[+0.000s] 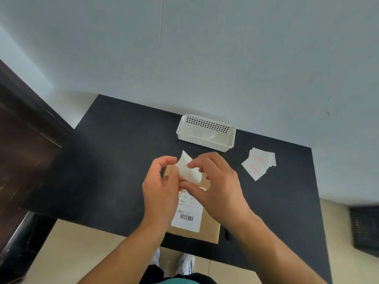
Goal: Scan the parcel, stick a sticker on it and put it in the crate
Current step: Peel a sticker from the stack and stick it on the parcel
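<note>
White sticker (188,169) pinched between both hands' fingers (191,165), parcel (193,222) half hidden beneath.

A pale grey-white wall (205,48) fills the upper half of the frame, with a thin vertical seam (161,23) running down it just left of centre. A black table (114,160) with a matte top spreads across the middle of the frame, its far edge against the wall. At the left edge stands dark brown wooden furniture (22,140). Beige floor tiles (78,253) show at the lower left and again at the right edge, where a dark, blurred object (365,228) sits. The light is soft and even.
</note>
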The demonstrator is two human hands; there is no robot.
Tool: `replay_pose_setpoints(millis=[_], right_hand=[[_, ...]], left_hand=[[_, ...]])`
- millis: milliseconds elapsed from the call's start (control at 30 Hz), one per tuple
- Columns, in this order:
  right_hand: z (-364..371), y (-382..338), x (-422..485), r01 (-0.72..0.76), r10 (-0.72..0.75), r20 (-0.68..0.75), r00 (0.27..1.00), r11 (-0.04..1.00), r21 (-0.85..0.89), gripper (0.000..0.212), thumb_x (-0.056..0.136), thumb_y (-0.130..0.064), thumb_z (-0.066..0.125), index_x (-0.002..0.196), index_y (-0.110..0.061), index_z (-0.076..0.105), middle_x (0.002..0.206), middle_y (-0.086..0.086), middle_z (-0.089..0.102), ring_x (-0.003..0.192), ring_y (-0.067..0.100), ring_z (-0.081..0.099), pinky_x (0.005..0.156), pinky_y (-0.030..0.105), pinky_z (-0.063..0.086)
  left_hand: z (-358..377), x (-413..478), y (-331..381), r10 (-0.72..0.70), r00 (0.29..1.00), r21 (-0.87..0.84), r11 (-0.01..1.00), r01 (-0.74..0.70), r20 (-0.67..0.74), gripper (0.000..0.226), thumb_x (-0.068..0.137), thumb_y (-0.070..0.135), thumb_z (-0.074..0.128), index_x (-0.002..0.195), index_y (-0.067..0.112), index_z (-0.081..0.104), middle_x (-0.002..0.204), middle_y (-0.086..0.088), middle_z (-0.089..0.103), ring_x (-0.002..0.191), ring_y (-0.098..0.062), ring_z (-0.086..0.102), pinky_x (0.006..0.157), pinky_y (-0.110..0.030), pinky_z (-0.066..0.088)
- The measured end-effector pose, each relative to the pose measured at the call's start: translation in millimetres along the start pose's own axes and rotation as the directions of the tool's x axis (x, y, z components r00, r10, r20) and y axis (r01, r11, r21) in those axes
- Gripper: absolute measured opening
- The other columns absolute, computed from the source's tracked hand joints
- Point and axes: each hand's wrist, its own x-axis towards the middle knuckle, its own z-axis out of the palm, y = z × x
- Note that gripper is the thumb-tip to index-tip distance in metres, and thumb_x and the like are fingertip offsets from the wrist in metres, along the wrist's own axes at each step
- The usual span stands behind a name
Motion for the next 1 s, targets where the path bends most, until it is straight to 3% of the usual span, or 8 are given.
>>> replay_pose_setpoints(millis=[367, 467, 533, 567, 633, 733, 867, 1000], right_hand=[[2.9, 15.6, -18.3, -0.005, -0.019, -0.12, 0.993, 0.98, -0.198, 0.011, 0.086, -0.019, 0.082, 0.086, -0.016, 0.072, 0.097, -0.001, 0.065, 0.086, 0.019, 0.062, 0.056, 0.039, 0.055], [-1.0, 16.0, -17.8, -0.076, 0.062, -0.126, 0.99, 0.991, -0.108, 0.01, 0.087, -0.017, 0.083, 0.087, -0.018, 0.072, 0.097, -0.005, 0.064, 0.086, 0.015, 0.061, 0.062, 0.03, 0.053], [-8.0, 12.7, -15.6, -0.219, 0.227, -0.134, 0.965, 0.973, 0.071, 0.012, 0.088, -0.016, 0.082, 0.084, -0.023, 0.072, 0.096, -0.009, 0.065, 0.084, 0.011, 0.063, 0.064, 0.019, 0.05], [-12.7, 10.9, -13.2, -0.325, 0.355, -0.105, 0.929, 0.918, 0.225, 0.016, 0.089, -0.015, 0.081, 0.082, -0.026, 0.072, 0.093, -0.01, 0.068, 0.083, 0.012, 0.065, 0.064, 0.019, 0.05], [-21.8, 8.6, -7.2, -0.46, 0.551, 0.027, 0.834, 0.668, 0.585, 0.022, 0.093, -0.012, 0.076, 0.078, -0.028, 0.072, 0.086, -0.007, 0.073, 0.076, 0.012, 0.067, 0.064, 0.026, 0.053], [-32.9, 9.2, 0.0, -0.456, 0.622, 0.164, 0.766, 0.345, 0.82, 0.027, 0.098, -0.01, 0.068, 0.075, -0.023, 0.071, 0.089, 0.002, 0.077, 0.069, 0.017, 0.052, 0.06, 0.026, 0.043], [-37.0, 13.2, 2.2, -0.447, 0.662, 0.192, 0.724, 0.24, 0.862, 0.017, 0.101, -0.011, 0.063, 0.083, -0.01, 0.062, 0.083, -0.001, 0.075, 0.074, 0.01, 0.06, 0.056, 0.023, 0.039], [-31.7, 23.4, -5.5, -0.451, 0.724, 0.208, 0.658, 0.157, 0.878, 0.017, 0.099, -0.014, 0.066, 0.082, -0.015, 0.067, 0.072, -0.001, 0.064, 0.066, 0.008, 0.058, 0.057, 0.025, 0.036]], left_hand=[[14.8, 3.6, -3.4, 0.007, 0.998, 0.012, 1.0, -0.008, 0.064, 0.039, 0.097, 0.0, 0.058, 0.098, 0.038, 0.063, 0.134, 0.012, 0.053, 0.092, -0.019, 0.068, 0.063, -0.012, 0.053], [11.2, 7.7, -1.7, 0.065, 0.994, -0.052, 0.997, -0.061, 0.091, 0.039, 0.099, 0.005, 0.055, 0.097, 0.042, 0.068, 0.141, 0.015, 0.049, 0.084, -0.015, 0.065, 0.068, -0.023, 0.054], [6.2, 12.7, 2.7, 0.069, 0.995, -0.151, 0.987, -0.058, 0.068, 0.032, 0.099, 0.019, 0.051, 0.1, 0.044, 0.07, 0.143, 0.016, 0.05, 0.09, -0.011, 0.065, 0.073, -0.03, 0.054], [3.4, 16.4, 3.8, 0.066, 0.997, -0.177, 0.982, -0.057, 0.042, 0.031, 0.099, 0.022, 0.049, 0.102, 0.045, 0.07, 0.142, 0.014, 0.052, 0.092, -0.005, 0.064, 0.075, -0.031, 0.054], [-1.3, 24.9, 2.7, 0.047, 0.999, -0.143, 0.989, -0.045, 0.01, 0.029, 0.102, 0.021, 0.052, 0.107, 0.045, 0.067, 0.136, 0.009, 0.058, 0.087, 0.005, 0.06, 0.075, -0.029, 0.051], [-1.9, 31.5, -2.7, -0.021, 0.995, -0.039, 0.999, 0.025, 0.097, 0.019, 0.103, 0.028, 0.054, 0.108, 0.04, 0.067, 0.109, 0.003, 0.072, 0.081, -0.007, 0.063, 0.072, -0.033, 0.049], [2.4, 22.1, -6.3, 0.01, 0.971, 0.019, 1.0, -0.015, 0.24, 0.016, 0.101, 0.033, 0.053, 0.104, 0.032, 0.068, 0.091, 0.001, 0.075, 0.068, -0.009, 0.061, 0.061, -0.032, 0.048], [7.5, 19.0, -8.2, 0.047, 0.95, 0.087, 0.993, -0.077, 0.309, 0.011, 0.102, 0.024, 0.058, 0.102, 0.029, 0.067, 0.089, 0.006, 0.076, 0.07, -0.007, 0.067, 0.06, -0.021, 0.054]])
